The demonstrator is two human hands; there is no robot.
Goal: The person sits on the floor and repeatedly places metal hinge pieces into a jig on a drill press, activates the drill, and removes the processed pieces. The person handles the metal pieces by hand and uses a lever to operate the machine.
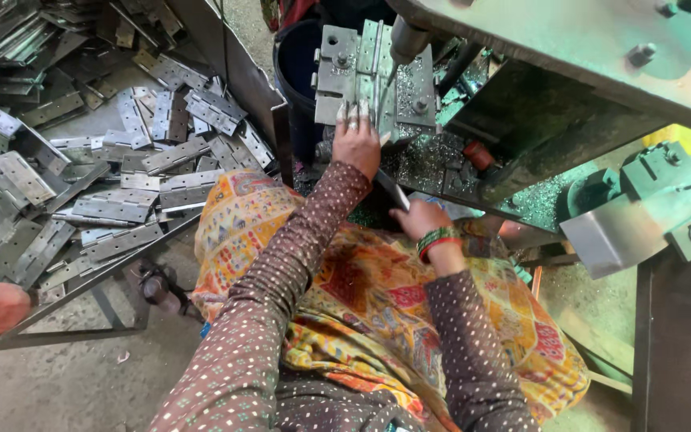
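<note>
Head view, looking down: a person sits at a drill press, both arms in brown dotted sleeves extended over a lap covered by a yellow and orange patterned cloth (377, 304).

Left hand (356, 138): extended forward, fingers flat and spread, pressing on a steel hinge (369, 76) that lies in the grey jig plate (337, 72) on the machine table. The hand is open and grips nothing; its fingertips rest on the near edge of the hinge. The drill bit (389, 78) points down at the hinge just beside the fingertips, below the spindle (405, 38).

Right hand (419, 218): closed around a flat dark metal piece (392, 190), which projects up and to the left from the fist. The kind of piece cannot be determined. The wrist carries green and red bangles (435, 240).

Metal swarf (433, 160) covers the machine table between the jig plate and the right hand. A small red cylinder (479, 155) stands on the table near its right side.

A tray (233, 68) on a metal frame stands to the left of the person, holding a loose pile of hinges (113, 184). The pile is well apart from both hands. A dark bucket (293, 60) stands between the tray and the jig plate.
</note>
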